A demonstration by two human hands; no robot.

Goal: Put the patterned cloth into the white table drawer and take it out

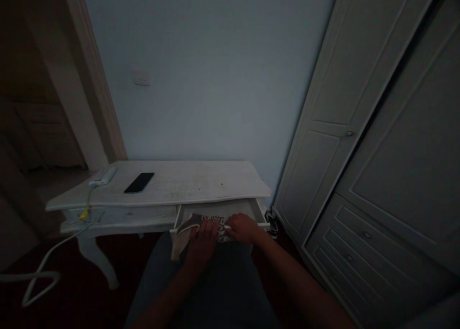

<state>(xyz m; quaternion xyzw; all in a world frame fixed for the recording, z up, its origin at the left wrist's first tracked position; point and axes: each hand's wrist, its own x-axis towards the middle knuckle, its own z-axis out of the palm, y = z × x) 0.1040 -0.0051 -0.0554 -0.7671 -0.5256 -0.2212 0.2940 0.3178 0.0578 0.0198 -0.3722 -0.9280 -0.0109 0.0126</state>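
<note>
A patterned cloth item (190,223), brown and white with a plain beige part, lies across the front of the pulled-out drawer (237,208). Its beige end hangs over the drawer's front edge. My left hand (203,237) lies flat on top of the cloth, fingers stretched and slightly apart. To its right, my right hand (242,227) has its fingers closed at the cloth's right end, with thumb and fingertips pinching the edge. Dim light hides the finer folds and whether this is a pouch or a loose piece of fabric.
On the white table (190,175) are a dark phone (139,182) and a white power strip (102,176), whose cord (50,252) drops at the left. A wardrobe (325,127) with drawers stands at the right. Dark objects (272,223) sit beside the table's right end.
</note>
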